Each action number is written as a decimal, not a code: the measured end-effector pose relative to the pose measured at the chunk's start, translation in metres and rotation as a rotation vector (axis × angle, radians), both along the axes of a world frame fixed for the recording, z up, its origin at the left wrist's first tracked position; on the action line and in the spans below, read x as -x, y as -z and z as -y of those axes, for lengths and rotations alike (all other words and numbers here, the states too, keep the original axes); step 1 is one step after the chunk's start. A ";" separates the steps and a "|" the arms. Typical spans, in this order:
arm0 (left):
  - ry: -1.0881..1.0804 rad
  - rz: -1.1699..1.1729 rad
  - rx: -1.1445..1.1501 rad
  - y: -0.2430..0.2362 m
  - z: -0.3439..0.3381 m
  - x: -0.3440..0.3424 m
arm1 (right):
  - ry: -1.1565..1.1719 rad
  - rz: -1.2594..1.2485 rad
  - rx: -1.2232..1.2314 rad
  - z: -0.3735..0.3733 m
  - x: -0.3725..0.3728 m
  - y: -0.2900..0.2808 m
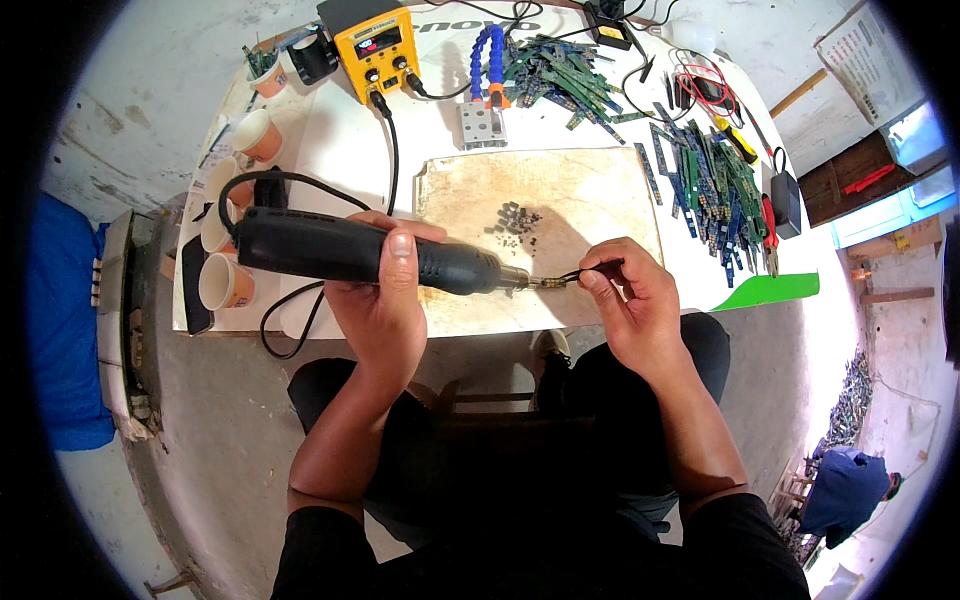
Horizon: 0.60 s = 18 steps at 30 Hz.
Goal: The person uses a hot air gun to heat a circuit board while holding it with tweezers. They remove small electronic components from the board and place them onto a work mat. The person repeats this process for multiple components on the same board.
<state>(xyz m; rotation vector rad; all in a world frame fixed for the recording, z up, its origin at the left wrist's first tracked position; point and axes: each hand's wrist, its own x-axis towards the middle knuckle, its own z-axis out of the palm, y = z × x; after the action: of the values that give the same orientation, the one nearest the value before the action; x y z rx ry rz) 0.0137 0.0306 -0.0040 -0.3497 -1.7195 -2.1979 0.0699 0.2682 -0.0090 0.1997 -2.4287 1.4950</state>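
My left hand (392, 300) is wrapped round a black hot-air gun (310, 248), held level with its metal nozzle (513, 276) pointing right. My right hand (632, 305) is closed in a pinch on dark, thin tweezers (575, 275). At their tips, close to the nozzle, is a small narrow board piece (548, 282); whether it touches the nozzle is unclear. Below both hands lies a stained beige mat (450, 180), with small black chips (515, 222) heaped beyond the nozzle.
A yellow station (368, 50) with cables stands back left, paper cups (222, 283) along the left. Circuit-board strip piles (715, 190), a blue-hosed clamp stand (483, 125), red-handled pliers (770, 230) and a green sheet (770, 290) surround the mat. A dark-blue-clad figure (840, 490) is lower right.
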 end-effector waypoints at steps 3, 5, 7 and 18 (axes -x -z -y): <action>0.010 0.000 -0.008 0.001 0.001 0.001 | -0.002 -0.010 -0.008 0.001 0.000 -0.001; -0.004 0.007 0.020 0.003 0.000 0.002 | -0.005 -0.018 -0.016 0.000 0.001 -0.001; -0.034 0.017 0.079 0.004 0.000 0.002 | -0.004 -0.017 -0.018 0.000 0.002 0.001; -0.014 0.015 0.021 0.002 -0.001 0.000 | 0.005 0.014 -0.024 0.001 0.003 0.000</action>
<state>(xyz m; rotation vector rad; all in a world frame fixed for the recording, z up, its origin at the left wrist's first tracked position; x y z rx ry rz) 0.0133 0.0315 -0.0062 -0.3258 -1.7490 -2.1795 0.0668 0.2674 -0.0094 0.1889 -2.4572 1.4714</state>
